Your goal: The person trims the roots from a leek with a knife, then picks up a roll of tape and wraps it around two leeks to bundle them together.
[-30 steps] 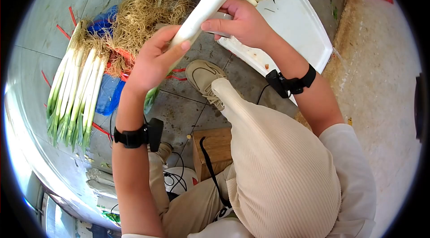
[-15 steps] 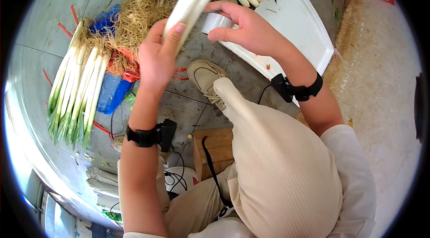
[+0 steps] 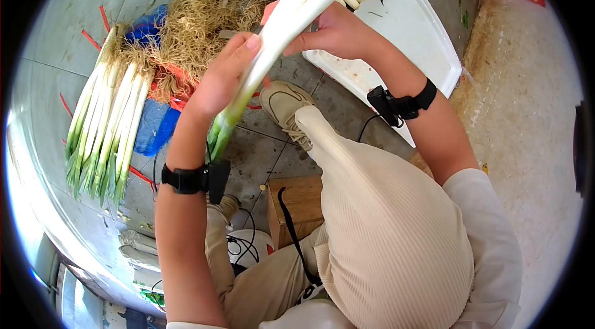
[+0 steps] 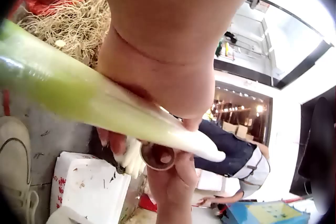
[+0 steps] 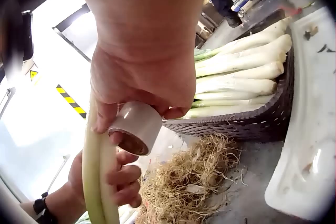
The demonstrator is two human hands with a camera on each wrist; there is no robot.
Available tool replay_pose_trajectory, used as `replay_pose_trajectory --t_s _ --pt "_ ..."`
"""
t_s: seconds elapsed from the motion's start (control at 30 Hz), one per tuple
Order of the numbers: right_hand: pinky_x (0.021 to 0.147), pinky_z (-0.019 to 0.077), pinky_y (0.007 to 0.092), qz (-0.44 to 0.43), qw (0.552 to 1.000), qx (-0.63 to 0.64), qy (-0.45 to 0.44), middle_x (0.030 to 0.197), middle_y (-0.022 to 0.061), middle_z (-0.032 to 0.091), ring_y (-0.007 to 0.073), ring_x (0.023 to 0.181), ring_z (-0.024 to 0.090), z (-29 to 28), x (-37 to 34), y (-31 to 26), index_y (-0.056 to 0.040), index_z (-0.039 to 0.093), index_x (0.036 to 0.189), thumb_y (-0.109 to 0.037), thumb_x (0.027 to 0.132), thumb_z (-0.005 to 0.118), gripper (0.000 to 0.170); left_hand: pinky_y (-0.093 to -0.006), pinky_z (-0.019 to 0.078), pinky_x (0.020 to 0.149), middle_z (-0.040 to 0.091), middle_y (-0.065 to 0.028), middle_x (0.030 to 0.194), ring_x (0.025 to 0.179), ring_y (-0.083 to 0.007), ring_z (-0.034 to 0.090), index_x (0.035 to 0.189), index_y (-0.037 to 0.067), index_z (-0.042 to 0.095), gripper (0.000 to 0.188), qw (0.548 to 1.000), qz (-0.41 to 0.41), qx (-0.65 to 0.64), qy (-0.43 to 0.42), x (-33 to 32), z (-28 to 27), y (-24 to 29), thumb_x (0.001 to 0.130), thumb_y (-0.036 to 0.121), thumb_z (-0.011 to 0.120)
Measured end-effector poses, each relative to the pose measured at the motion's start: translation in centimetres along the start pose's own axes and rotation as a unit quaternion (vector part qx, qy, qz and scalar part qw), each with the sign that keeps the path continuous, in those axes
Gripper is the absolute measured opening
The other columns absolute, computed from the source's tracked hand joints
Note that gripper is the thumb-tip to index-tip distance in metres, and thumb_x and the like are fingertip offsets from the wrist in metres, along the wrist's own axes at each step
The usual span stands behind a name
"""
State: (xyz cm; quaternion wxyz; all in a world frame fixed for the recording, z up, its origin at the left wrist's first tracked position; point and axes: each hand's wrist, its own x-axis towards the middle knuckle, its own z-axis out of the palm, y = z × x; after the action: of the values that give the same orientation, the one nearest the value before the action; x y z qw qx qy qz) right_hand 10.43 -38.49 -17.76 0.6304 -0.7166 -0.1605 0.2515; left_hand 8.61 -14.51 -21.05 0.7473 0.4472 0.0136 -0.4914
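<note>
My left hand (image 3: 224, 75) grips a pair of leeks (image 3: 291, 19), thumb along the white shafts. They slant from green leaves at the lower left to white ends at the upper right. In the right wrist view the leeks (image 5: 98, 171) show as two stalks side by side, the left fingers curled behind them. My right hand (image 3: 344, 31) is close against the shafts and holds a roll of clear tape (image 5: 140, 123), its outer edge right at the leeks. The tape roll (image 4: 157, 157) shows as a ring in the left wrist view; in the head view the leeks mostly hide it.
Trimmed leeks fill a dark woven basket (image 5: 252, 121), beside a white foam lid (image 3: 409, 38). Several leeks (image 3: 105, 124) lie on the floor at left, near a heap of cut roots (image 3: 207, 16) and blue plastic (image 3: 152, 131). A wooden box (image 3: 294, 205) stands by my legs.
The leeks rose and tilted away half a second ago, uncovering the tape roll, and now slant back down over it. My left hand has come back left and my right hand is against the shafts again.
</note>
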Motion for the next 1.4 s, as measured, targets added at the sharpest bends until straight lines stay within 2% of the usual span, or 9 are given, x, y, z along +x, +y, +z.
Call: replay_pose_trajectory --t_s 0.07,0.17,0.33,0.57,0.83,0.97,1.17,1.23,1.4 --pt "0.093 0.0528 0.0328 0.006 1.000 -0.004 0.029 0.111 0.0060 0.071 0.0167 0.102 0.067 0.5 -0.2 0.1 -0.0054 0.065 0.124 -0.013 0.083 0.079 0.044 -0.0331 0.0513 0.071 0.065 -0.0123 0.091 0.082 -0.0191 0.065 0.119 0.001 0.058 0.044 0.944 0.172 0.210 0.187 -0.1 2.1 0.1 0.103 0.041 0.050" --pt "0.086 0.0555 0.0323 0.080 0.993 0.012 0.084 0.108 0.0069 0.071 0.0155 0.091 0.069 2.1 -0.4 -2.0 -0.0034 0.065 0.120 -0.014 0.085 0.077 0.038 -0.0377 0.0516 0.079 0.066 -0.0172 0.104 0.096 -0.0257 0.066 0.121 0.000 0.057 0.043 0.844 0.285 0.358 0.279 -0.9 4.8 0.3 0.102 0.038 0.052" --pt "0.078 0.0579 0.0312 0.085 0.985 0.052 0.143 0.111 0.0112 0.070 0.0158 0.085 0.069 3.6 -0.5 -2.3 0.0028 0.059 0.121 -0.018 0.090 0.072 0.040 -0.0417 0.0546 0.068 0.070 -0.0162 0.091 0.078 -0.0342 0.069 0.115 0.002 0.062 0.055 0.764 0.250 0.476 0.356 -0.7 6.4 1.0 0.091 0.051 0.066" --pt "0.093 0.0524 0.0322 0.030 0.997 -0.022 0.069 0.138 0.0148 0.055 0.0179 0.117 0.058 2.7 -1.1 -3.5 0.0013 0.043 0.140 -0.011 0.093 0.067 0.054 -0.0374 0.0551 0.067 0.072 -0.0124 0.081 0.072 -0.0259 0.071 0.111 0.001 0.063 0.071 0.832 0.138 0.426 0.328 -0.9 4.9 3.5 0.077 0.062 0.077" --pt "0.083 0.0563 0.0333 0.097 0.988 -0.089 0.081 0.096 0.0111 0.075 0.0178 0.084 0.073 2.2 -1.9 -4.5 -0.0024 0.065 0.121 -0.019 0.089 0.071 0.037 -0.0251 0.0500 0.061 0.068 -0.0055 0.073 0.069 -0.0074 0.063 0.093 0.001 0.064 0.049 0.930 0.108 0.265 0.229 -0.7 3.6 3.6 0.080 0.045 0.083" --pt "0.079 0.0569 0.0314 0.075 0.990 -0.058 0.103 0.094 0.0108 0.075 0.0169 0.081 0.073 2.7 -1.6 -4.0 -0.0025 0.068 0.117 -0.020 0.088 0.071 0.034 -0.0268 0.0502 0.062 0.066 -0.0045 0.070 0.067 -0.0104 0.064 0.097 -0.001 0.062 0.049 0.932 0.146 0.260 0.206 -0.2 2.7 2.4 0.084 0.044 0.079" --pt "0.075 0.0570 0.0310 0.096 0.981 -0.036 0.162 0.094 0.0105 0.075 0.0169 0.079 0.073 3.7 -0.9 -4.0 -0.0027 0.069 0.116 -0.020 0.091 0.068 0.030 -0.0310 0.0518 0.063 0.068 -0.0062 0.075 0.068 -0.0180 0.067 0.109 -0.001 0.059 0.055 0.751 0.296 0.482 0.341 -0.1 5.8 2.5 0.086 0.046 0.076" --pt "0.076 0.0569 0.0322 0.081 0.986 -0.060 0.132 0.100 0.0121 0.074 0.0181 0.079 0.073 3.6 -0.8 -4.0 -0.0028 0.065 0.120 -0.022 0.093 0.066 0.034 -0.0319 0.0538 0.067 0.071 -0.0109 0.088 0.076 -0.0184 0.069 0.115 -0.001 0.056 0.059 0.875 0.170 0.357 0.279 -0.5 5.7 3.4 0.085 0.046 0.077" --pt "0.078 0.0562 0.0351 0.036 0.994 -0.036 0.101 0.116 0.0157 0.070 0.0224 0.083 0.073 3.4 -1.6 -4.1 -0.0060 0.046 0.137 -0.027 0.094 0.064 0.051 -0.0337 0.0560 0.076 0.069 -0.0165 0.101 0.090 -0.0205 0.069 0.117 -0.004 0.053 0.078 0.915 0.173 0.287 0.224 0.0 3.7 2.8 0.073 0.051 0.086"
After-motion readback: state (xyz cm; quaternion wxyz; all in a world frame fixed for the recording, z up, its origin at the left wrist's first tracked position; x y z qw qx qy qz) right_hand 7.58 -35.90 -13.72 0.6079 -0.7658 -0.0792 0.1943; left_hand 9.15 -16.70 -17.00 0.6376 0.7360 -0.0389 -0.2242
